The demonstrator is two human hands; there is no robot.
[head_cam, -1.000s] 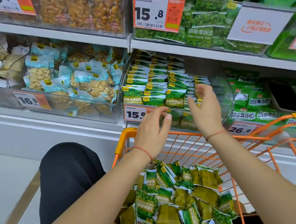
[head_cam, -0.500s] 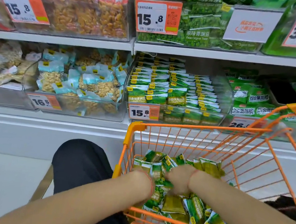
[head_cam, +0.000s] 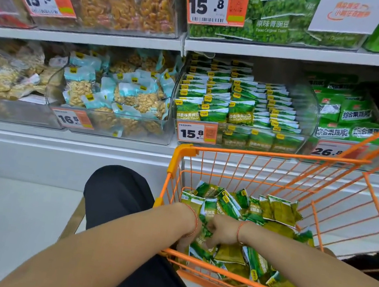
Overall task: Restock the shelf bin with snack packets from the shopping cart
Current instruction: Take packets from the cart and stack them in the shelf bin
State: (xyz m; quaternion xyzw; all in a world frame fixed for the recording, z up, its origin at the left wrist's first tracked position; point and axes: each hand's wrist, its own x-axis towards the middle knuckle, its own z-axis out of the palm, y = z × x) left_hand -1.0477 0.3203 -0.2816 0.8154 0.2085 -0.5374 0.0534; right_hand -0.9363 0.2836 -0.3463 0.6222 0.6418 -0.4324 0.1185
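Observation:
Green garlic-pea snack packets (head_cam: 279,209) lie loose in the orange wire shopping cart (head_cam: 278,153) at lower right. Both my hands are down in that pile near the cart's near-left corner. My left hand (head_cam: 187,235) points its fingers down into the packets and curls round some of them. My right hand (head_cam: 221,232), just beside it, grips a green packet (head_cam: 205,235) between the two hands. Its fingertips are partly hidden. Straight ahead on the middle shelf, above a 15.8 price tag, stands the clear shelf bin (head_cam: 313,108), holding neat rows of the same packets.
A bin of blue-topped nut packets (head_cam: 122,93) stands left of the target bin, and a bin of green vegetable-crisp packets (head_cam: 351,117) to its right. The upper shelf (head_cam: 297,52) overhangs both. My black-trousered knee (head_cam: 118,194) is next to the cart.
Both hands dropped from the shelf bin into the cart and now close on packets in the pile. The view has tilted slightly down and closer.

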